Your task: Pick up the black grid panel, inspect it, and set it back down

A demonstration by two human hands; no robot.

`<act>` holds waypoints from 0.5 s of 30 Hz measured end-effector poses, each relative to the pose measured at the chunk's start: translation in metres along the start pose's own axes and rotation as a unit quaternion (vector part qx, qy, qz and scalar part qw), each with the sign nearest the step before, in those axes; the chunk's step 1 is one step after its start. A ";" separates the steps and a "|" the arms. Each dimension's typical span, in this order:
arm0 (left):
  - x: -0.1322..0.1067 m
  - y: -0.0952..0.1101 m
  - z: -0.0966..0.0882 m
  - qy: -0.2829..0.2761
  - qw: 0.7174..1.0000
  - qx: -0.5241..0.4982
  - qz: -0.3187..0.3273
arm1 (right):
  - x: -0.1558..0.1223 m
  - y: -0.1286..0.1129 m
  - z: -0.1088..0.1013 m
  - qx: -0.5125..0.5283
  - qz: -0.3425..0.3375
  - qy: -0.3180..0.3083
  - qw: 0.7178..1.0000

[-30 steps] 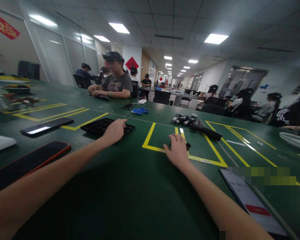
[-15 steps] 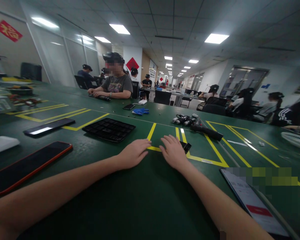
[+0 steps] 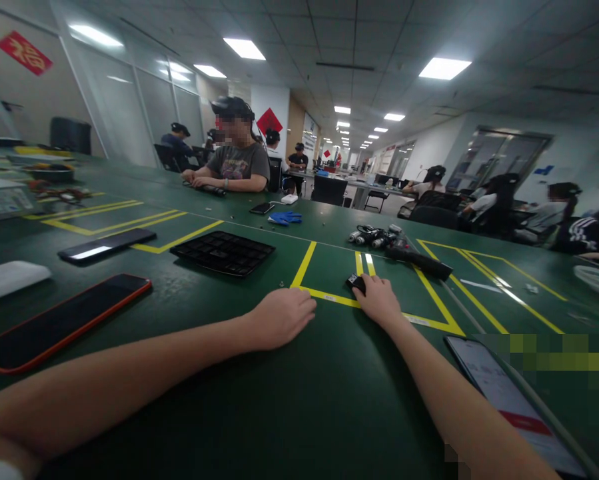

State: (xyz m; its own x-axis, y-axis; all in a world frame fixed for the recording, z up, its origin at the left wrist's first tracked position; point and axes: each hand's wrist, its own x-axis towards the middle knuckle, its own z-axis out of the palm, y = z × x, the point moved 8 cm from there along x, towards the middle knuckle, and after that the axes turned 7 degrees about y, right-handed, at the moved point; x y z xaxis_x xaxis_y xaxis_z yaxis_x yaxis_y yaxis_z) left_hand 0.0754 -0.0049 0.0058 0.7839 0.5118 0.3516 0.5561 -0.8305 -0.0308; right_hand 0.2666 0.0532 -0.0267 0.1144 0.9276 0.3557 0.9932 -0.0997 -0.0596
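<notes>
My right hand (image 3: 380, 303) is closed on a small black block-shaped thing (image 3: 355, 283) with light markings on its end. It is at the yellow tape line, and my fingers cover part of it, so its kind does not show. To the left, my left hand (image 3: 282, 319) rests low over the green table just short of the tape corner. Its fingers are curled together, with nothing seen in them; the palm is hidden. A black ribbed tray-like panel (image 3: 223, 253) lies beyond my left hand.
On the left lie an orange-edged phone (image 3: 69, 320), a dark phone (image 3: 106, 245) and a white device (image 3: 9, 280). Cables with metal connectors (image 3: 372, 235) and a black tube (image 3: 422, 263) are ahead right. A lit phone (image 3: 514, 400) lies by my right forearm. A person (image 3: 239, 160) sits opposite.
My right hand has gone from spread fingers to gripping the small black thing, which now shows left of the fingers. My left hand's fingers have curled in. The view has shifted slightly.
</notes>
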 end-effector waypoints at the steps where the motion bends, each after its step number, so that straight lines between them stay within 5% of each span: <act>1: 0.004 -0.019 0.001 0.004 0.998 0.036 -0.057 | 0.000 0.000 0.000 0.000 0.002 -0.001 1.000; 4: 0.008 -0.071 0.011 -0.025 0.974 0.105 -0.199 | 0.000 0.001 0.000 0.004 0.008 -0.001 1.000; 7: 0.008 -0.088 0.025 -0.065 0.974 0.075 -0.203 | 0.001 0.002 0.000 0.013 0.008 -0.001 1.000; 11: 0.006 -0.104 0.021 -0.037 0.967 -0.084 -0.237 | 0.000 0.001 0.000 0.014 0.000 0.010 1.000; 13: 0.000 -0.128 0.014 -0.002 0.912 -0.245 -0.330 | 0.000 0.000 -0.001 0.015 -0.004 0.014 1.000; 15: -0.009 -0.160 0.000 0.073 0.825 -0.383 -0.409 | -0.001 0.000 -0.001 0.018 -0.005 0.014 1.000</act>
State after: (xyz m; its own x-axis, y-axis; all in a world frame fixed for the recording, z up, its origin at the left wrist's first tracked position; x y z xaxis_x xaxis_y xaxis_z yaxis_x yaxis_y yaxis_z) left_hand -0.0209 0.1234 0.0074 0.1591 0.9846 0.0728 0.5009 -0.1440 0.8535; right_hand 0.2668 0.0520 -0.0258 0.1063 0.9176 0.3831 0.9930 -0.0779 -0.0890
